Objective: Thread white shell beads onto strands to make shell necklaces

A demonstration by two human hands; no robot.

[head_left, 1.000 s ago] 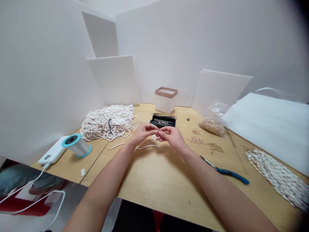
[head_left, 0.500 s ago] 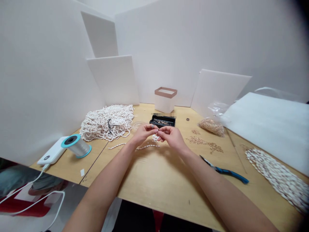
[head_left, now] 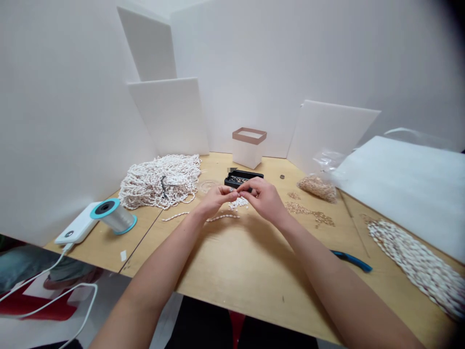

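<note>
My left hand (head_left: 215,199) and my right hand (head_left: 266,198) meet over the middle of the table, fingertips pinched together. Whatever lies between them is too small to make out. Just below the fingertips is a small pile of white beads (head_left: 239,203). A short white bead strand (head_left: 223,216) lies by my left wrist, and another white strand piece (head_left: 175,216) shows left of that forearm. Behind the hands sits a black tray (head_left: 228,182) with small dark and gold pieces in it, partly covered by my right hand.
To the left are a heap of white bead strands (head_left: 160,182), a spool of clear line (head_left: 118,218) and a white power bank (head_left: 78,225). Rightward lie gold findings (head_left: 308,212), a filled plastic bag (head_left: 317,188), blue-handled pliers (head_left: 352,260) and more strands (head_left: 417,266). A bin (head_left: 247,152) stands behind.
My right hand has lifted and turned a little, its fingers now arched over the tray's front. More of the white bead pile shows. My right forearm now covers the pliers' jaws.
</note>
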